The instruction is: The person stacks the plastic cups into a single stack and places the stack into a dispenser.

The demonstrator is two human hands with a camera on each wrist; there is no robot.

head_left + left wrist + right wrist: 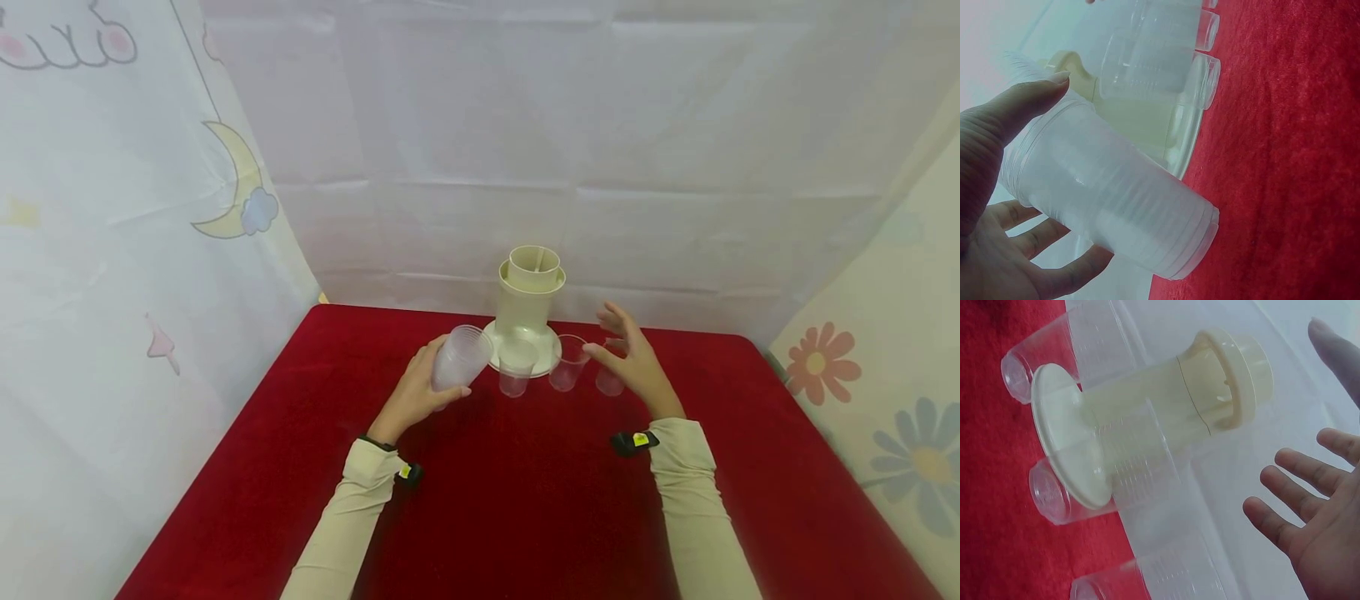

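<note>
A tilted stack of nested clear plastic cups (459,362) is gripped by my left hand (414,396), with the thumb on one side and the fingers on the other. In the left wrist view, the stack (1116,187) slants with its bases toward the red cloth. Three single clear cups stand upright in a row: a left cup (513,382), a middle cup (566,371) and a right cup (609,383). My right hand (636,362) is beside the right cup, which it partly hides. In the right wrist view its spread fingers (1300,481) hold nothing.
Behind the cups stands a cream cylindrical holder (522,308) on a round base, close to the left and middle cups. Red cloth (525,500) covers the table. White hanging sheets (480,208) with printed patterns at the sides enclose the table's back and sides.
</note>
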